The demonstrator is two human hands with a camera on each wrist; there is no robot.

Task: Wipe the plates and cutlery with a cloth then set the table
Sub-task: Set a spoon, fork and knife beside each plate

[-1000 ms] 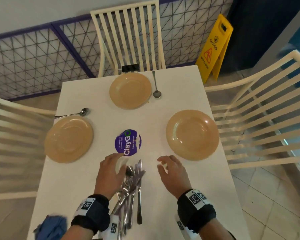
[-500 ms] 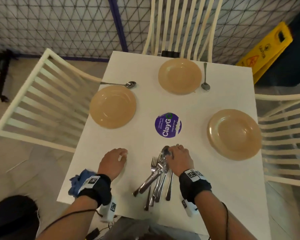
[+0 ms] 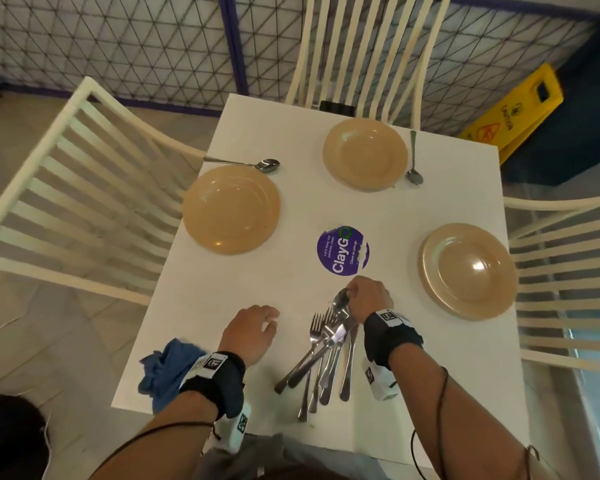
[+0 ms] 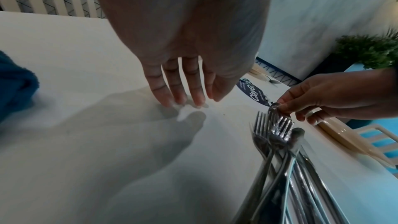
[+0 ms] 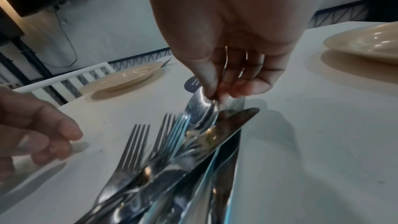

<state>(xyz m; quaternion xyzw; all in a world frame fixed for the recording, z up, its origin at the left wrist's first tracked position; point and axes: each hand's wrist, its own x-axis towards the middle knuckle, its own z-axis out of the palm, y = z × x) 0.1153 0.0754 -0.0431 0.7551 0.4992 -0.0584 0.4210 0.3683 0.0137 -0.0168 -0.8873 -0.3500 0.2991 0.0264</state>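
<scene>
Right hand [image 3: 369, 299]: pinching the bowl of a spoon [image 5: 202, 108] atop the cutlery pile [image 3: 326, 351]; half a second ago only reaching in.
Left hand [image 3: 252, 329]: relaxed, fingertips on the table [image 3: 222, 299], off the pile.
Plates: three set; right plate [image 3: 468, 270] lacks a spoon, probably next.
Cloth [image 3: 163, 370]: near-left corner.

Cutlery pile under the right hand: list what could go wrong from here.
1. The right hand pinches a spoon by its bowl tip while it lies tangled with forks and knives; lifting it may drag or scatter them.
2. Fingers on the bowl could smudge it, so it may need another wipe.
3. The blue cloth hangs over the table corner beside the left hand and could get knocked off.
</scene>
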